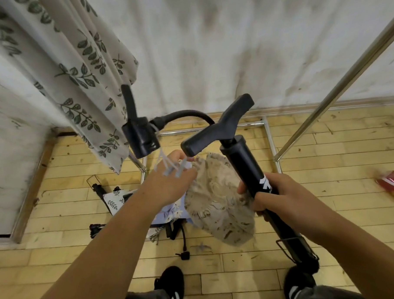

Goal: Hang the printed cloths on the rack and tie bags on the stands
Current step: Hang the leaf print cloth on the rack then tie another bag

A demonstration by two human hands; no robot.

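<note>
over wood floor [67, 252], right hand [275, 196] grips stand [242, 162]; left hand [168, 188] pinches bag strings [165, 161].

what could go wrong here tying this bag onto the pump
The right hand grips the pump and seems to pin the beige bag against it; loosen that grip and the bag may drop. The pale strings in the left hand hang near the hose head and could snag on it. Cloths lying just ahead of the feet are a trip hazard.
</note>
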